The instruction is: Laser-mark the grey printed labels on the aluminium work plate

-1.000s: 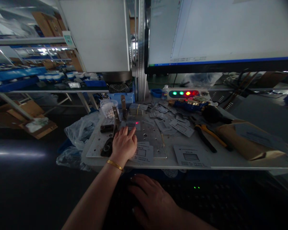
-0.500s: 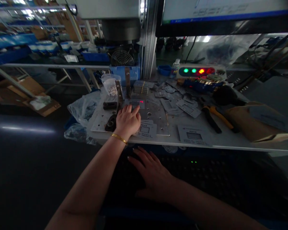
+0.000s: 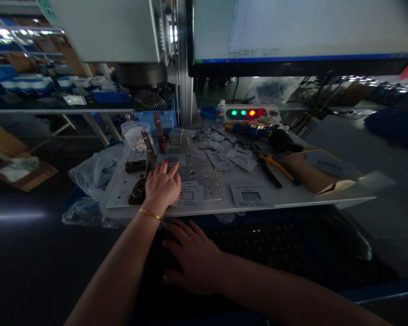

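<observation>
- Drilled plate (image 3: pixel 210 190): bare metal, smooth, dull sheen from where I stand
- Bracelet (image 3: pixel 150 214): polished gold-toned metal, glossy
- Tub (image 3: pixel 135 131): translucent plastic
- Bag (image 3: pixel 92 173): thin clear plastic, crinkled
- Parcel (image 3: pixel 311 176): creased brown paper, matt
- 2 plier grips (image 3: pixel 272 175): matt plastic

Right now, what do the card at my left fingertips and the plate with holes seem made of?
The card: thin, matte grey, printed; metal or plastic, I can't tell which. The plate: probably metal, judging by its dull grey sheen and bright edge.
</observation>
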`<state>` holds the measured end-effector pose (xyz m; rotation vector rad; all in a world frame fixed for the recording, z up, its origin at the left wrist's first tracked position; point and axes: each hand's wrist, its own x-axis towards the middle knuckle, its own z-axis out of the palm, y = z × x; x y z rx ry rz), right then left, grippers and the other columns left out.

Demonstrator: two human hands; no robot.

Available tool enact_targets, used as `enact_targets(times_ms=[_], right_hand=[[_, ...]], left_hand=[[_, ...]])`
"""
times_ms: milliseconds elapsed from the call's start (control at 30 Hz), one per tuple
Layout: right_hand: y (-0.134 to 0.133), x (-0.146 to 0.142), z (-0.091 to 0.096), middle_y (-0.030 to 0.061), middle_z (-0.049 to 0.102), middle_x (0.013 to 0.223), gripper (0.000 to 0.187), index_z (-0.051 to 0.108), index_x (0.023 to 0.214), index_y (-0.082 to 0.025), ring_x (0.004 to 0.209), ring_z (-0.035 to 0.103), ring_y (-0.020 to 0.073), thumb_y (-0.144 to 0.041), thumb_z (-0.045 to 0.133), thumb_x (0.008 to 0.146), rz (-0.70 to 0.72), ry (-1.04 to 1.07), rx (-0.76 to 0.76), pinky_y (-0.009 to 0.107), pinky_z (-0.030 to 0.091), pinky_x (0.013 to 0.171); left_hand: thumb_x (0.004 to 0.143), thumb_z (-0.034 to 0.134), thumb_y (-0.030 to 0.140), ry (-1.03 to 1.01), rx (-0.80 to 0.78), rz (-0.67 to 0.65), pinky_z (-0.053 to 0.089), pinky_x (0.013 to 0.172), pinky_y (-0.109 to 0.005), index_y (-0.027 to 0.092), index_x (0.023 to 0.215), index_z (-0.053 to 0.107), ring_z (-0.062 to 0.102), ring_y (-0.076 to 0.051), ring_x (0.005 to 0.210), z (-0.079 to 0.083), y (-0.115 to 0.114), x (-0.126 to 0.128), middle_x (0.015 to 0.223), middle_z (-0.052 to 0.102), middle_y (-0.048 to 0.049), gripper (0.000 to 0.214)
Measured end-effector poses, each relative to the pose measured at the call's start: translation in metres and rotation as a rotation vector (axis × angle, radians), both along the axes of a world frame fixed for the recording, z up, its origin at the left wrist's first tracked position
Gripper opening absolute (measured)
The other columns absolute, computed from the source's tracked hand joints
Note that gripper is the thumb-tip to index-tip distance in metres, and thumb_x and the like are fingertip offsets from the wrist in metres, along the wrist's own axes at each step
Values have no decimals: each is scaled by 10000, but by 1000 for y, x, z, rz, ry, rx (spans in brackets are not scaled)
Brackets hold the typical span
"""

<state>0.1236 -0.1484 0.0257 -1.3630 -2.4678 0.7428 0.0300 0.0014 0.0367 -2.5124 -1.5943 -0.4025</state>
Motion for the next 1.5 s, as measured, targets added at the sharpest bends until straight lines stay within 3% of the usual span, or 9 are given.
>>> enact_targets(times_ms=[133,333,500,667,900,1100,1500], right_hand=[[-4,19,15,124,592,1264,440,573,1196,-143,1159,543,273,-445,578,876,-78,154,146,436,475,979],[1,81,27,108,654,1105,224,562,1127,-167,1050,597,234,-216,473,927,-249,251,477,411,530,886],[9,148,17,109,658,1077,219,574,1107,-198,1021,613,241,-170,474,914,-450,95,679,431,535,876],[2,191,2,109,654,1111,212,600,1089,-204,1043,612,250,-216,526,891,-589,33,683,449,534,898],[1,193,-11,98,653,1143,249,624,1086,-219,1085,592,263,-283,638,845,-511,34,640,468,524,925],[2,192,-17,89,659,1128,256,626,1097,-233,1070,606,267,-328,615,860,-490,34,669,474,539,901],[3,190,-13,89,673,1079,206,645,1037,-226,1029,626,261,-349,597,880,-493,41,754,459,561,868]], left_hand=[[926,329,262,16,4,-5,437,999,-444,216,1318,532,507,-301,1225,1,1,0,1326,544,-147,444],[930,333,273,41,-24,11,428,1016,-440,232,1335,510,488,-284,1254,5,1,1,1345,532,-132,444],[932,319,283,40,-55,19,424,1021,-461,224,1341,504,462,-299,1281,6,3,0,1360,519,-138,453],[931,311,279,56,-31,7,445,1001,-482,204,1343,504,486,-320,1255,5,6,1,1350,521,-153,461],[930,339,264,53,-21,8,445,1014,-467,203,1342,505,489,-310,1255,6,4,0,1349,523,-147,448],[930,358,255,45,-8,15,442,1022,-440,211,1325,521,494,-285,1251,3,2,-2,1344,533,-131,430],[933,347,255,29,4,-2,449,1003,-450,207,1322,523,503,-286,1236,1,2,-2,1328,541,-138,429]])
